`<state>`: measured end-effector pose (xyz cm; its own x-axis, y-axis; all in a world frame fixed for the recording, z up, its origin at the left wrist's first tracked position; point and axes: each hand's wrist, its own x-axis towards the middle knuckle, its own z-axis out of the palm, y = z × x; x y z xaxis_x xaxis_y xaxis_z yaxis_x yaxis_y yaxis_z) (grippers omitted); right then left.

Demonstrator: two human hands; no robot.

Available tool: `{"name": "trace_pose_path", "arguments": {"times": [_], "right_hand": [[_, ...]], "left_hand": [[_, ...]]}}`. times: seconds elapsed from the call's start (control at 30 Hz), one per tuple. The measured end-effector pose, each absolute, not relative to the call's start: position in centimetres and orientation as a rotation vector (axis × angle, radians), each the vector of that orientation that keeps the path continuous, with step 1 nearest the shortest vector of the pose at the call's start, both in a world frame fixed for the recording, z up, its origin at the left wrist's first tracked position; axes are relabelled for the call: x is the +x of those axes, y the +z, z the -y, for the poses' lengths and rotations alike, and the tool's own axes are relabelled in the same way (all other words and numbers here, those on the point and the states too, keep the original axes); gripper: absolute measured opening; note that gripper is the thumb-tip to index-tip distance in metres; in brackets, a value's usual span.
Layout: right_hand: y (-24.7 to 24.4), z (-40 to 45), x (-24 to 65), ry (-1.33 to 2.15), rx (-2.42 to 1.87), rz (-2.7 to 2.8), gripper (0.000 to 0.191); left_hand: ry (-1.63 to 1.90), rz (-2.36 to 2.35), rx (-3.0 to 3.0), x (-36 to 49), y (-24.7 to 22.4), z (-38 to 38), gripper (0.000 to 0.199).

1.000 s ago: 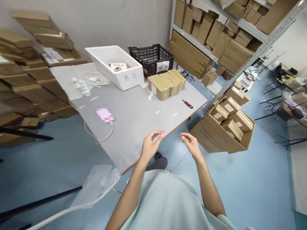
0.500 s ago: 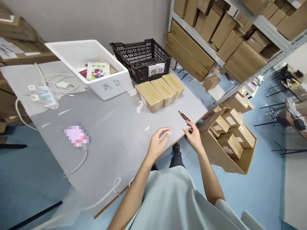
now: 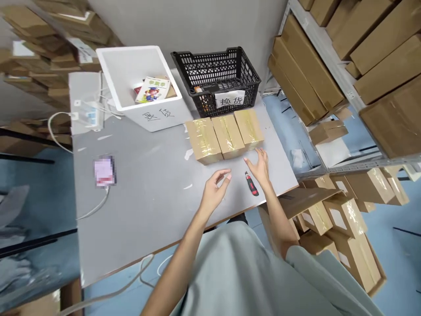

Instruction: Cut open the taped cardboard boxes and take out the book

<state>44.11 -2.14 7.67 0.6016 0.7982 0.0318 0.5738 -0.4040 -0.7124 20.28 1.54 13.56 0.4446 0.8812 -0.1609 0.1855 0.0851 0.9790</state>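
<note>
Three taped cardboard boxes [image 3: 226,136] stand side by side on the grey table [image 3: 144,193]. My right hand [image 3: 259,167] is open just in front of the rightmost box, thumb and fingers apart; whether the fingertips touch it I cannot tell. Beside that hand lies a red and black utility knife [image 3: 251,184]. My left hand [image 3: 215,188] hovers over the table in front of the boxes, fingers curved and apart from the thumb, holding nothing.
Behind the boxes are a white foam box [image 3: 164,115] with booklets inside and a black crate [image 3: 251,94]. A power strip [image 3: 94,116] and a blurred pink item [image 3: 104,171] lie left. A large carton [image 3: 376,267] of boxes stands right, near metal shelves [image 3: 329,48].
The view has shifted, with the boxes now nearer the hands. My right hand has moved forward past the knife to the front of the rightmost box. Both hands remain open.
</note>
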Motion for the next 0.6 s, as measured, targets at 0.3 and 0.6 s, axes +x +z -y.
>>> {"name": "trace_pose_path", "arguments": {"times": [0.3, 0.6], "right_hand": [[3.3, -8.6, 50.3, 0.515, -2.344, 1.049, 0.116], [1.1, -12.0, 52.4, 0.618, -2.436, 0.971, 0.126]], "left_hand": [[0.668, -1.106, 1.436, 25.5, 13.8, -3.4, 0.044], [0.701, -1.151, 1.382, 26.5, 12.6, -2.9, 0.044]]}}
